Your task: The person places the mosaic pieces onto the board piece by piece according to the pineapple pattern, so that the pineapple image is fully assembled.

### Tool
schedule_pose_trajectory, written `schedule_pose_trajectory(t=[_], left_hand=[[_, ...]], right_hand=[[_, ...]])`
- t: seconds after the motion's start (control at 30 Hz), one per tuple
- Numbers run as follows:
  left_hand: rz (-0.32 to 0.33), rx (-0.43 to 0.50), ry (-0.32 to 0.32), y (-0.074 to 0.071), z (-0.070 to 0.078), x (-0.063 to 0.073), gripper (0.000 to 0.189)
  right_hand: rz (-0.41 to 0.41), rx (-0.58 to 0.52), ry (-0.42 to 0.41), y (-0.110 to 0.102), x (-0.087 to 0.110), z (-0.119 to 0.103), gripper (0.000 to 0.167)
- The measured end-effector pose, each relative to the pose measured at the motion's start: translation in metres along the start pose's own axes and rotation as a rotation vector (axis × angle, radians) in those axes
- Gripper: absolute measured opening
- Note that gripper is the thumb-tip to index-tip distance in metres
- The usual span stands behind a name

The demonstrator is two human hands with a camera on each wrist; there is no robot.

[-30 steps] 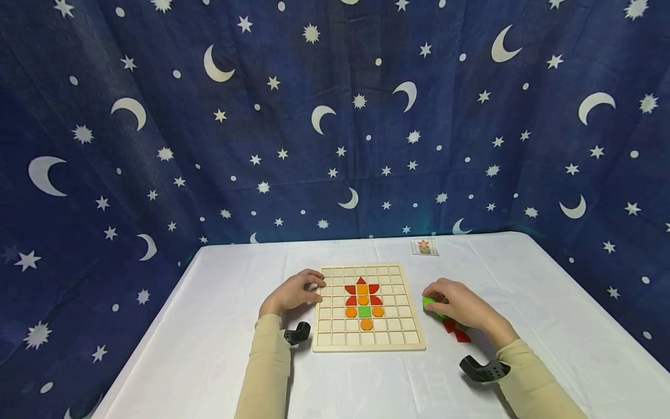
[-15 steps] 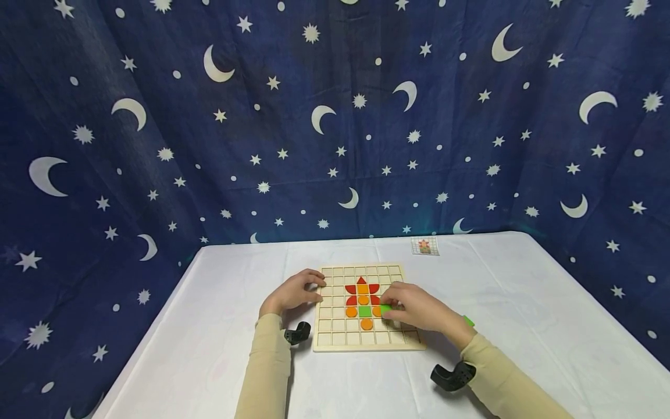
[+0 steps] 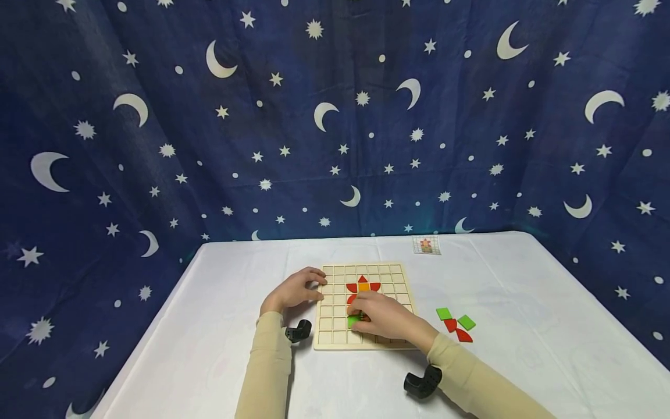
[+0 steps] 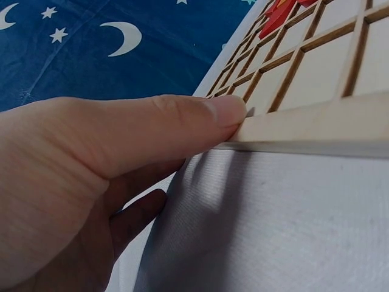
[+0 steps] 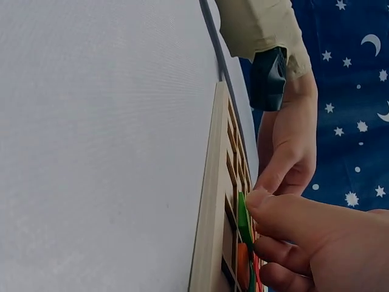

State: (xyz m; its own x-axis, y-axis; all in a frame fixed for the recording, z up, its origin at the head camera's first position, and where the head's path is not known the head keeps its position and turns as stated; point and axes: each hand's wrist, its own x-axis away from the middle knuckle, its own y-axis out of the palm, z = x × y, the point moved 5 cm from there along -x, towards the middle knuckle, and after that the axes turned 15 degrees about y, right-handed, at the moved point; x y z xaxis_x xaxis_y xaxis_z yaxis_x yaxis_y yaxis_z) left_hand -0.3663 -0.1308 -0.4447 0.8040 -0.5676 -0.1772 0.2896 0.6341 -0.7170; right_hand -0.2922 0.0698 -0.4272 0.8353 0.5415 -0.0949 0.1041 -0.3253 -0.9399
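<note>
A green square tile (image 3: 353,322) is pinched between the thumb and fingers of my right hand (image 3: 384,316), over the lower middle of a wooden grid board (image 3: 331,337). In the right wrist view the same green tile (image 5: 244,219) stands tilted at the grid, beside an orange piece (image 5: 243,263). My left hand (image 3: 295,291) rests at the board's left edge, its straight thumb (image 4: 228,111) touching the rim in the left wrist view. Red pieces (image 3: 374,287) and an orange square (image 3: 363,287) show on the board; my right hand hides the pieces below them.
Right of the board lie loose green tiles (image 3: 466,322) and red pieces (image 3: 463,336) on the white cloth (image 3: 497,279). A small picture card (image 3: 426,245) lies near the table's back edge. Behind hangs a dark blue curtain (image 3: 293,192) with moons and stars.
My right hand has moved left from the loose pieces onto the board, carrying a green tile, which has reached the lower middle. The left hand stays at the board's edge.
</note>
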Motion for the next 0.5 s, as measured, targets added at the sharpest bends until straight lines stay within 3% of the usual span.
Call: schedule_pose_trajectory(t=[0.5], left_hand=[[0.002, 0.007, -0.017, 0.0004, -0.0018, -0.0006, 0.031]], right_hand=[[0.000, -0.020, -0.015, 0.0027, -0.0001, 0.0009, 0.015]])
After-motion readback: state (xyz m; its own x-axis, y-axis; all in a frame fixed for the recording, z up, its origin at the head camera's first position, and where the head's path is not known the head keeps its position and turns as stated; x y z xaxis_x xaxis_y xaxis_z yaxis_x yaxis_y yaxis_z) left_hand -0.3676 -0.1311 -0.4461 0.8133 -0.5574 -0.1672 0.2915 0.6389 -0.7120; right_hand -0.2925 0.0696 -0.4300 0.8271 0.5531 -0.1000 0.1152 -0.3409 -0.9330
